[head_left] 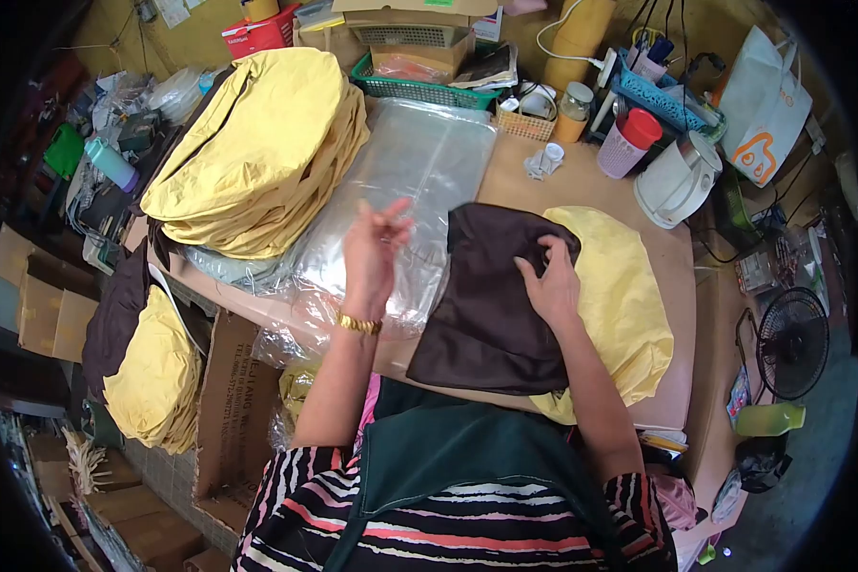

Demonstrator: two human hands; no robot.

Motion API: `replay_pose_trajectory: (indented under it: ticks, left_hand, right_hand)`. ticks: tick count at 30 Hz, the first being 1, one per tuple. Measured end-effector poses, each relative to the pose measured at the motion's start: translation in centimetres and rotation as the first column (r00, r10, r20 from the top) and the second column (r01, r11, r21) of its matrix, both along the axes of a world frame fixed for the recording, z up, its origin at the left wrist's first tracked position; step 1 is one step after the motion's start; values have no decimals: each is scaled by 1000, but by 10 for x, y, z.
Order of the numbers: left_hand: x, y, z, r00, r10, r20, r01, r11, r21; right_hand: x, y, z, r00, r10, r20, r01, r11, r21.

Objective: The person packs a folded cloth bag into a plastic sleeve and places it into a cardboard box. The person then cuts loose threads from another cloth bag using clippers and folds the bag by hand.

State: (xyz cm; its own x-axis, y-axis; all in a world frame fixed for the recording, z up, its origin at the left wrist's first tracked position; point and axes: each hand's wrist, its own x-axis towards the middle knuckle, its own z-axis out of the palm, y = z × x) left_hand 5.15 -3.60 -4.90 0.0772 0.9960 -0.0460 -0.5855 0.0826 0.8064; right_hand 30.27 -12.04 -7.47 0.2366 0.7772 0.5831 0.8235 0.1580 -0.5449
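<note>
Dark brown fabric (491,305) lies folded on the table, partly over a yellow fabric piece (624,296). My right hand (553,281) rests at the brown fabric's right part, thumb and fingers apart. Above the clear plastic sheets (429,153), my left hand (377,243) is raised with its fingers spread and nothing in it; a gold bracelet is on that wrist. A tall stack of yellow fabric pieces (257,143) with dark edging stands at the back left of the table.
An open cardboard box (229,419) and another yellow and brown bundle (153,372) are at the lower left. Along the back are a green basket (429,92), a pink cup (623,148) and a white kettle (677,181). A black fan (793,343) stands at the right.
</note>
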Motion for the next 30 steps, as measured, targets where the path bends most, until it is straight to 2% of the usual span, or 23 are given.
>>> replay_pose_trajectory:
  ticks: [1, 2, 4, 5, 6, 7, 8, 9, 10, 11, 13, 14, 15, 16, 17, 19, 23, 24, 25, 27, 28, 29, 30]
  left_hand:
    - [-5, 7, -6, 993, 111, 32, -109, 993, -53]
    - [0, 7, -17, 993, 111, 28, -110, 992, -56]
    - [19, -3, -34, 933, -12, -360, 5, 1000, -20]
    - [28, -12, -42, 858, -149, -491, 159, 987, -22]
    - [44, -14, -70, 802, -129, -583, 218, 972, 85]
    - [56, -32, -42, 678, -188, -710, 290, 957, 24]
    - [66, -39, -55, 600, -47, -799, 265, 954, 142]
    - [71, -40, -73, 602, -49, -797, 268, 953, 144]
    - [75, -37, -92, 656, -95, -749, 268, 957, 114]
    - [78, -36, -102, 705, -142, -695, 273, 959, 81]
    - [75, -38, -81, 721, -112, -684, 217, 974, 69]
    - [72, -41, -66, 833, -292, -469, 284, 955, -90]
    - [72, -44, -59, 884, -422, -202, 377, 898, -225]
    - [76, -46, -59, 859, -419, -294, 377, 906, -191]
    - [80, -49, -60, 860, -418, -294, 374, 907, -194]
    - [83, -57, -63, 725, -211, -655, 318, 947, 47]
    - [81, -75, -74, 667, -334, -666, 431, 902, -21]
    - [71, -87, -26, 431, -254, -866, 478, 878, -19]
    - [65, -90, -39, 431, -262, -863, 475, 879, -29]
    - [54, -98, -70, 445, -466, -765, 578, 802, -151]
    - [49, -111, -43, 537, -504, -677, 510, 833, -215]
    - [39, -115, -42, 535, -506, -676, 510, 832, -218]
    - [25, -117, -42, 464, -351, -813, 530, 846, -63]
  right_hand:
    - [9, 0, -13, 999, -47, 18, 50, 984, -173]
    - [18, 0, -26, 995, -89, 43, 98, 935, -340]
    - [28, 11, -33, 994, -106, 6, 102, 934, -342]
    - [35, 18, -36, 992, -126, -28, 109, 934, -340]
    - [45, 26, -41, 994, -90, -60, 69, 955, -289]
    - [54, 34, -41, 994, -92, -59, 71, 955, -288]
    - [64, 41, -40, 998, -42, -48, 24, 944, -329]
    - [75, 49, -39, 999, 9, -39, -22, 930, -367]
    - [91, 62, -42, 986, 91, -137, -140, 903, -406]
    - [91, 64, -32, 987, 84, -136, -133, 905, -405]
    - [76, 63, 9, 994, 110, -29, -109, 853, -510]
    - [61, 58, 21, 989, 125, -82, -148, 888, -435]
    - [42, 51, 28, 966, 120, -231, -206, 894, -398]
    - [19, 42, 33, 956, 109, -274, -211, 901, -378]
    - [-5, 33, 44, 970, 51, -236, -159, 870, -467]
    - [-27, 35, 19, 993, 104, -49, -114, 859, -498]
    - [-28, 59, -35, 998, 57, 37, -36, 904, -427]
    - [-25, 64, -38, 998, 22, 64, 4, 925, -379]
    - [-21, 69, -40, 998, 25, 63, 1, 921, -389]
    - [-12, 85, -38, 988, -127, 83, 147, 935, -324]
    - [-6, 93, -40, 988, -128, 81, 148, 933, -327]
    - [-1, 100, -42, 980, -178, 93, 199, 925, -324]
    - [6, 105, -45, 968, -225, 107, 248, 915, -319]
